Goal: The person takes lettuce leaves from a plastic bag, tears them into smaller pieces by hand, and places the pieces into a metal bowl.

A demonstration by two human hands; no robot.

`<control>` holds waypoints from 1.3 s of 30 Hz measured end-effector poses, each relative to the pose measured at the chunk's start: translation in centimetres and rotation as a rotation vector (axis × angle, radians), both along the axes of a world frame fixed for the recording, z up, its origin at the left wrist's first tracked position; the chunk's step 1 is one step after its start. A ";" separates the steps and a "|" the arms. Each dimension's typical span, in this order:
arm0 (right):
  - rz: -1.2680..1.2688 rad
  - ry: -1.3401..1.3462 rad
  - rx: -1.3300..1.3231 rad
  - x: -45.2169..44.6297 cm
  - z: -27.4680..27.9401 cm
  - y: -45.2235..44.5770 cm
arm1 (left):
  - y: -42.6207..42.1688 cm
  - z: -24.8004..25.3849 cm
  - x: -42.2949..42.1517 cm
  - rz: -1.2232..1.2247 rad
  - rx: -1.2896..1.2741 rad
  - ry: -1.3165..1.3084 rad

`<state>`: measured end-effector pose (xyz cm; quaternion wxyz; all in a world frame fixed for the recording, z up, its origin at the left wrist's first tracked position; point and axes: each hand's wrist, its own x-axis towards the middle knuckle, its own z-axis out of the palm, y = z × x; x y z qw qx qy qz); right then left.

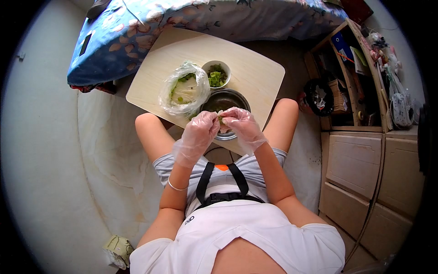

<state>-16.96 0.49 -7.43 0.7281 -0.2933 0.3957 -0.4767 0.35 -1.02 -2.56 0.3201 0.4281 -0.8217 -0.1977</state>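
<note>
My left hand point(200, 130) and my right hand point(242, 125) wear clear plastic gloves and meet over the near part of a metal bowl point(242, 97). Both are closed, fingertips pinching a small piece of green leaf point(221, 119) between them; the fingers cover most of it. Pale and dark contents inside the bowl show only partly. Just beyond stands a white bowl point(228, 68) holding green leaves point(216, 77). To its left sits an open clear plastic bag point(166, 91) with pale, green-edged leafy vegetable in it.
The bowls and bag stand on a low pale table point(255, 68) in front of my knees. Behind it is a bed with a blue floral cover point(123, 41). On the right are a wooden shelf unit point(342, 41), a black-lined bin point(318, 97) and drawers point(353, 157).
</note>
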 end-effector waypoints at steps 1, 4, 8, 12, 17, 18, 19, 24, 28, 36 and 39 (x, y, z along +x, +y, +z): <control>0.000 0.000 0.000 0.0 0.1 0.0 | -0.1 -0.1 0.0 0.000 0.038 0.058; -0.003 -0.106 0.040 0.0 0.2 -0.1 | 0.0 -0.6 0.4 0.024 0.239 0.190; -0.055 -0.126 0.040 0.5 0.0 -0.1 | 0.2 -1.4 0.4 0.101 0.299 0.202; -0.130 0.088 -0.100 1.7 -0.8 0.1 | 0.3 -0.3 -0.2 0.091 0.131 0.093; -0.065 0.058 -0.074 1.3 -0.5 -0.2 | 0.3 -0.7 0.0 0.023 0.295 0.214; -0.058 0.059 -0.106 1.3 -0.5 -0.2 | 0.3 -1.0 0.1 0.023 0.296 0.214; -0.058 0.060 -0.105 1.3 -0.6 -0.2 | 0.3 -1.3 0.2 0.047 0.417 0.280; -0.057 0.041 0.057 1.0 0.6 -0.1 | 0.4 -0.1 0.3 0.068 0.770 0.521; -0.023 0.029 0.077 0.6 0.6 -0.2 | 0.0 -1.8 0.8 0.052 0.916 0.665; -0.028 0.045 0.105 -0.5 -2.2 0.0 | -1.2 -2.9 1.3 0.085 1.060 0.853; -0.068 0.073 0.135 -0.9 -3.9 0.0 | -2.8 -3.8 1.5 0.181 0.900 0.794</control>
